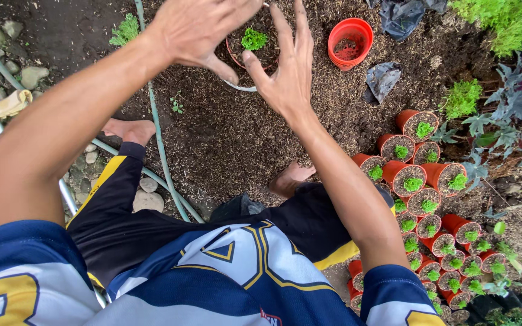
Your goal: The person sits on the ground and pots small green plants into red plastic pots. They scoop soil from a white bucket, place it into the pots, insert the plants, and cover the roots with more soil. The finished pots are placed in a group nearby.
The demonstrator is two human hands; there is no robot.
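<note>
My left hand (197, 27) and my right hand (285, 66) reach out over a round pot (250, 57) filled with brown husk soil. A small green seedling (254, 39) stands in the middle of it. Both hands have their fingers spread around the pot's top, the left thumb and right thumb near its front rim. Whether the fingers press the soil I cannot tell. I sit on the ground with bare feet (131, 128) on the husk-covered soil.
An orange pot (350, 41) without a plant lies behind. Several orange pots with seedlings (421, 187) stand in rows at right. A green hose (163, 157) runs across the ground at left beside stones (7, 72). Black plastic bags (384, 78) lie nearby.
</note>
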